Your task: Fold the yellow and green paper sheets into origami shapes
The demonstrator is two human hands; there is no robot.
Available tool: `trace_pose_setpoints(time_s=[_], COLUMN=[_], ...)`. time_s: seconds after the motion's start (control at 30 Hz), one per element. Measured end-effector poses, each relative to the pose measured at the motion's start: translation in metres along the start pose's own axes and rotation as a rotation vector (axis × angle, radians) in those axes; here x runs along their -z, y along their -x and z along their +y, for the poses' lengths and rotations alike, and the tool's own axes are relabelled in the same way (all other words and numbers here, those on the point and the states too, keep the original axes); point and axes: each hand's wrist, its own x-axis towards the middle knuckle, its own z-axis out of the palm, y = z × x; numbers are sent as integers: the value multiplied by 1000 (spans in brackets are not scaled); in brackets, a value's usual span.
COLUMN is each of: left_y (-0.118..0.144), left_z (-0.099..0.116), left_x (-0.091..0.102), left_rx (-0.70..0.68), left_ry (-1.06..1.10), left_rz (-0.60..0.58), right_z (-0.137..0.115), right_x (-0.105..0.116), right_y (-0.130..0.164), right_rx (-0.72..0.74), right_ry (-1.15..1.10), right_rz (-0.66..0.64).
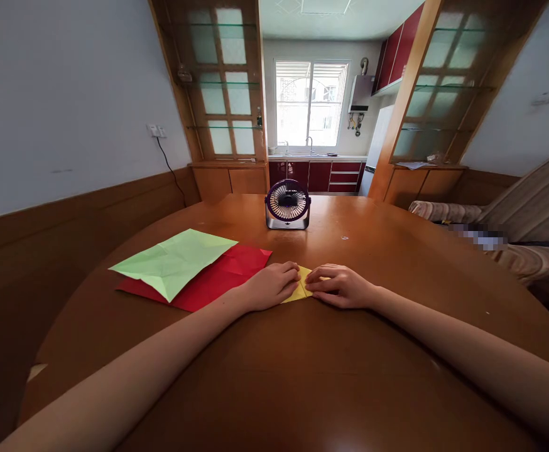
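A piece of yellow paper (pixel 302 288), with a crease running across it, lies on the brown table in front of me. My left hand (pixel 274 285) rests over its left side, fingers together and bent, pressing the paper. From the right, my right hand (pixel 342 285) grips the paper's other side with curled fingers. Both hands cover much of the sheet, so its full shape is hidden. Left of my left hand, a creased light green sheet (pixel 180 257) lies partly on top of a red sheet (pixel 230 270).
A small dark purple fan (pixel 288 202) stands on the wooden table (pixel 293 376) beyond my hands. The table's rounded edge curves away on both sides. A striped sofa (pixel 533 207) is at the right, and a kitchen with a window (pixel 308 103) lies behind.
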Motion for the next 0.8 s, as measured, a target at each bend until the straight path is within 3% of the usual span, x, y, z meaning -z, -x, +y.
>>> trace_pose_setpoints(time_s=[0.57,0.8], left_y=[-2,-1], left_z=[-1,-2], left_x=[1,0], left_rx=[42,36], left_ry=[-33,5], left_rz=[-75,-39], right_z=[-11,-15], right_x=[7,7], right_y=[-6,-6], right_rx=[89,151], right_ry=[77,132], right_rz=[-91,-163])
